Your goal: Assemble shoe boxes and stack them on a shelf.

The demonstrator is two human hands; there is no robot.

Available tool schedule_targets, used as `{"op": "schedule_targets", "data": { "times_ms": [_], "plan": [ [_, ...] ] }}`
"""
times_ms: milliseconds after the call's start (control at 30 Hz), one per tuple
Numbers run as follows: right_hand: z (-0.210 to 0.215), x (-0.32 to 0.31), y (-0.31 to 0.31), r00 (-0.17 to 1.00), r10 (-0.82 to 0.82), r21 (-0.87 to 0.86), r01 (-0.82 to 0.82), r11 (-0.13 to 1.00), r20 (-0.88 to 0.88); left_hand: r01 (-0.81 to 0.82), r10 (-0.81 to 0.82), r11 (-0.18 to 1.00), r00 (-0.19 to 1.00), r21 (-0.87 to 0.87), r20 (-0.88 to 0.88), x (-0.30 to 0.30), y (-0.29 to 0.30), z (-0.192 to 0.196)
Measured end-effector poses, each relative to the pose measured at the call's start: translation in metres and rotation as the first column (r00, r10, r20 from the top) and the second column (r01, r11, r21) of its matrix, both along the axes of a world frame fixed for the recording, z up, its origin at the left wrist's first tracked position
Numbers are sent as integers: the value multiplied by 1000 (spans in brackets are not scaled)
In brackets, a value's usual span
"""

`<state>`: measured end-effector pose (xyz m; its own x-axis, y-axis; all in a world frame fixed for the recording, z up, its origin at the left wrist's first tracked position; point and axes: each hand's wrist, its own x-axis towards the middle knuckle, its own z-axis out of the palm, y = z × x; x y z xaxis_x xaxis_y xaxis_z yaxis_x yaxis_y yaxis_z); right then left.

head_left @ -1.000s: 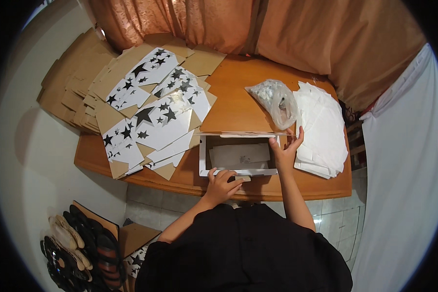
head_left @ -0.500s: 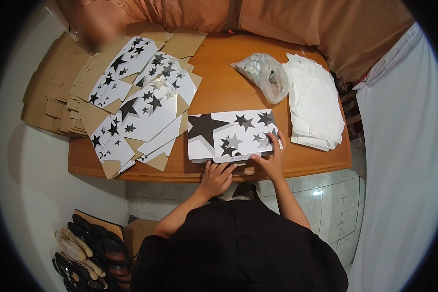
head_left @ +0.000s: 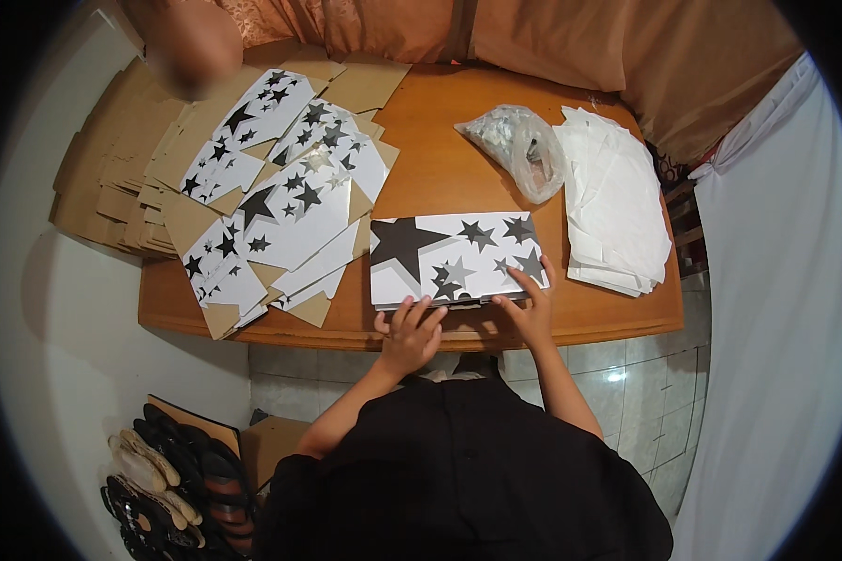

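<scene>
A white cardboard box [head_left: 457,251] printed with black and grey stars lies near the table's front edge, its long side toward me. Its lid lies down, with the front flap no longer showing. My left hand [head_left: 411,337] is at the box's front left edge, fingers spread and fingertips touching the rim. At the front right corner, my right hand [head_left: 533,309] rests with its thumb on the front edge and its fingers spread over the lid. Neither hand is wrapped around anything.
Flat star-printed box blanks [head_left: 295,210] lie overlapping on the left, beside stacked brown cardboard [head_left: 112,178]. A clear plastic bag [head_left: 519,150] sits at the back, next to a pile of white sheets [head_left: 616,201]. Shoes [head_left: 178,477] stand on the floor at lower left.
The lid's front flap, which stuck out over the front edge, is now tucked out of sight. My left fingers have moved up onto the edge. The whole view has shifted slightly.
</scene>
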<state>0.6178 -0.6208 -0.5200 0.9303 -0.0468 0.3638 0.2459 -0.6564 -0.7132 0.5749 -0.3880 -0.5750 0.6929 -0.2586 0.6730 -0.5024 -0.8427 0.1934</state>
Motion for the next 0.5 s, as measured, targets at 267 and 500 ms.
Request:
{"op": "schedule_targets", "data": {
  "times_ms": [267,500],
  "plan": [
    [-1,-8,-14,990,92,137,-77,988,-108,-76,73,995,996,-68,-50,16,7,0],
    [-8,-17,-13,977,49,-439,48,897,207,-97,97,995,995,-26,-17,18,5,2]
  ]
}}
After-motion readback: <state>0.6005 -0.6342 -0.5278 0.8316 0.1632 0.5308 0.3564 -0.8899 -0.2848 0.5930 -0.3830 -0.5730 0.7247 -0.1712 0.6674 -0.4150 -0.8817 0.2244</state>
